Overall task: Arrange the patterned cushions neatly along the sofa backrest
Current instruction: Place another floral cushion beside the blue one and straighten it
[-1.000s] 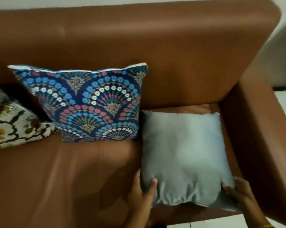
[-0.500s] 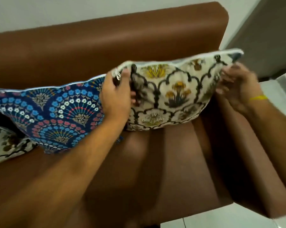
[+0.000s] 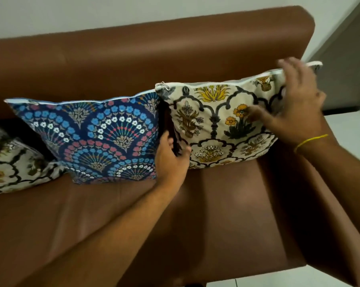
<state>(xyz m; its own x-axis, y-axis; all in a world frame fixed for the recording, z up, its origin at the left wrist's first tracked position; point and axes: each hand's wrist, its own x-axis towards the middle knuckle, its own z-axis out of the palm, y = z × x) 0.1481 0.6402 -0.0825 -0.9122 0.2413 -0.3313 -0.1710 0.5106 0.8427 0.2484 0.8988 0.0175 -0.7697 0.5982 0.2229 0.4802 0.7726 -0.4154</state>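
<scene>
A cream floral cushion (image 3: 212,125) stands upright against the brown sofa backrest (image 3: 133,65) at the right end. Beside it on the left leans a blue fan-patterned cushion (image 3: 96,137), also upright. A second cream floral cushion (image 3: 11,168) lies slumped at the far left, partly cut off by the frame. My left hand (image 3: 170,158) reaches into the gap between the blue and cream cushions, fingers on the cream cushion's lower left edge. My right hand (image 3: 295,108) is blurred, fingers spread, flat against the cream cushion's upper right face.
The sofa's brown seat (image 3: 216,204) stretches in front of the cushions. The right armrest (image 3: 328,183) lies under my right forearm. White floor tiles (image 3: 349,129) and a grey wall show to the right of the sofa.
The cushion lay flat with its grey side up, then I lifted it by the top corners. Now it stands on the seat; my left hand dropped to its lower edge, my right opened.
</scene>
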